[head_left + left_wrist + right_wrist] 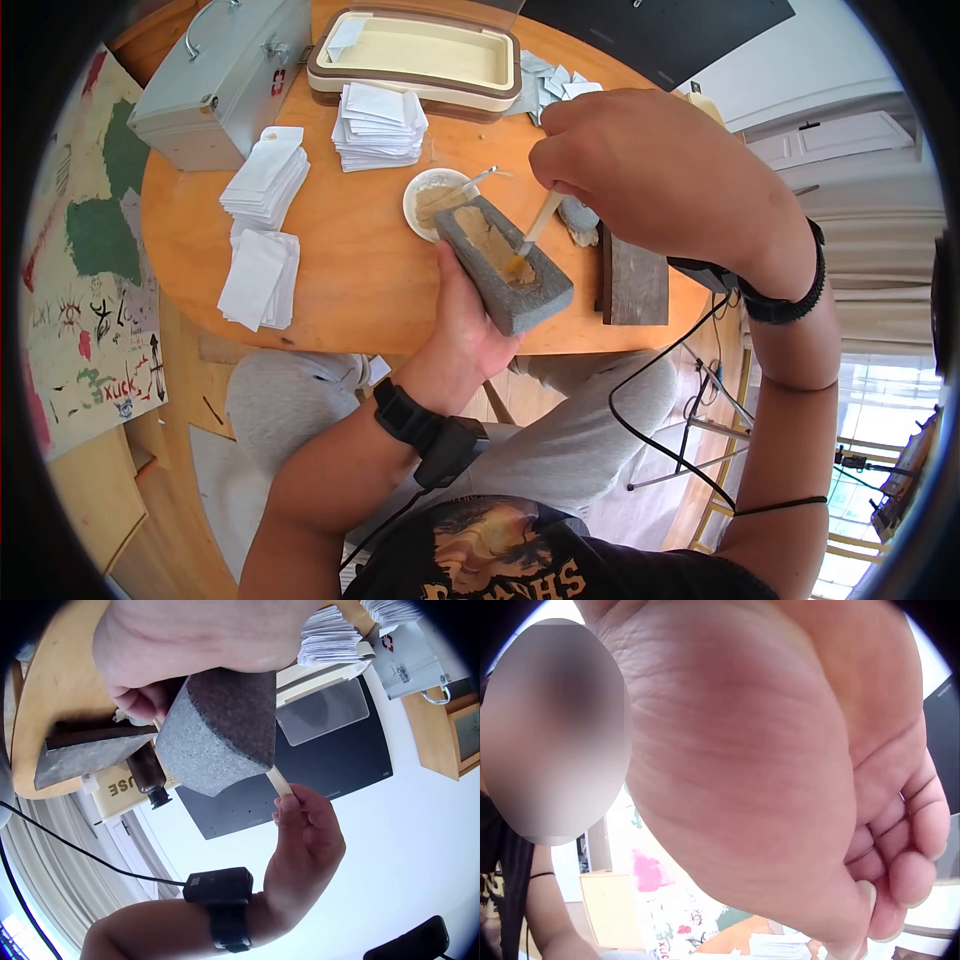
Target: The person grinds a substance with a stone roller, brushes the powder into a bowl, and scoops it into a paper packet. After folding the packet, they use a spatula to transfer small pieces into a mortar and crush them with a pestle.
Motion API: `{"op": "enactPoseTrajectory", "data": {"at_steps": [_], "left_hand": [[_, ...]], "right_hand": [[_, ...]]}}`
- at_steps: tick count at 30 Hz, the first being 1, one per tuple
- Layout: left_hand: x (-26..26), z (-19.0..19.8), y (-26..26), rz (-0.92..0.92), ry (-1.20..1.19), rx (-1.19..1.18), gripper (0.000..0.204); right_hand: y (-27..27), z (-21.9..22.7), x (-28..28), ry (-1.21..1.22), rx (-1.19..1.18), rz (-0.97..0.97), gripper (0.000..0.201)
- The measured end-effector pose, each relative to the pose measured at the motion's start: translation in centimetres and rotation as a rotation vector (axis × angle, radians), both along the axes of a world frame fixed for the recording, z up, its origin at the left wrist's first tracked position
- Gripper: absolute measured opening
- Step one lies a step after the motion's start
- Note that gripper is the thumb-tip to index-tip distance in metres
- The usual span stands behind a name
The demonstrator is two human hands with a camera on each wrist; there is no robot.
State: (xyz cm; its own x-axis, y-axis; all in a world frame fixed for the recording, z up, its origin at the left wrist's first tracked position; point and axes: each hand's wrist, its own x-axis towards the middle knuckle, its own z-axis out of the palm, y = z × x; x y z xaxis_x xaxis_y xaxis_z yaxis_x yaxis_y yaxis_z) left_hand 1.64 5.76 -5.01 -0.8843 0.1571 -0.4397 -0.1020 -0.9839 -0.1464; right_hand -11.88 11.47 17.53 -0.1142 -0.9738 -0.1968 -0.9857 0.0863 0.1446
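My left hand (465, 320) holds a grey stone block (535, 305) tilted above the table's front edge, thumb along its near side. A long hollow in the block's top carries tan powder (483, 238). From above, my right hand (650, 165) pinches the pale wooden handle of a brush (543, 216), its yellowish bristles down in the hollow. In the left wrist view the block (206, 742) shows its rough underside, and the right hand (304, 840) grips the handle beyond it. Just behind the block, a white bowl (411, 212) of tan powder has a thin stick leaning in it.
Stacks of white paper packets (375, 130) stand on the wooden table (350, 270). A metal case (225, 95) and a brown-rimmed cream tray (420, 85) lie at the back. A dark wooden block (637, 285) is at the right. A black cable (640, 430) hangs from the right wrist.
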Motion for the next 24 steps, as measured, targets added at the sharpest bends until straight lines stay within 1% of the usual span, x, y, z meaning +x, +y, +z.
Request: {"op": "enactPoseTrajectory", "data": {"at_steps": [4,7,10,11,13,14,15,18,19,21,23,24], "left_hand": [[-0.1,-0.6,-0.1,0.001,0.045,0.016,0.082],[-0.1,0.1,0.0,0.004,0.001,-0.016,0.083],[0.0,0.2,-0.1,-0.012,-0.026,-0.008,0.083],[0.0,0.0,-0.2,-0.009,-0.007,0.011,0.084],[0.0,-0.7,-0.2,-0.003,0.010,0.029,0.085],[0.0,-0.9,-0.2,0.001,0.038,0.030,0.085],[-0.1,-1.1,-0.1,0.004,0.068,0.031,0.085],[0.0,-0.9,-0.1,-0.004,0.028,0.035,0.086],[0.0,-0.9,-0.1,-0.007,0.029,0.034,0.086],[0.0,-1.0,-0.2,0.000,0.050,0.032,0.085],[0.1,-0.7,-0.3,-0.005,0.043,0.019,0.085],[0.1,-0.5,-0.3,-0.014,0.037,0.009,0.085]], "right_hand": [[-0.4,1.5,0.8,-0.044,0.053,-0.033,0.007],[-0.2,1.3,0.8,-0.082,-0.008,0.012,0.008],[-1.0,-0.9,0.0,0.037,-0.074,0.172,0.011],[-1.0,-0.8,-0.3,0.037,-0.077,0.172,0.011],[-0.9,-0.2,-0.7,-0.047,-0.108,0.091,0.010],[-1.4,0.9,0.3,0.001,0.005,0.013,0.008],[-1.3,0.8,0.4,0.000,0.005,0.013,0.008],[-0.7,-0.4,-0.1,-0.036,-0.013,0.102,0.006],[-0.9,-1.3,-0.8,0.005,-0.086,0.159,0.007],[-1.1,-1.5,-1.2,0.045,-0.162,0.218,0.008],[-1.1,-0.2,-1.2,-0.019,-0.049,0.067,0.011],[-1.2,0.6,-0.9,-0.019,-0.049,0.068,0.011]]}}
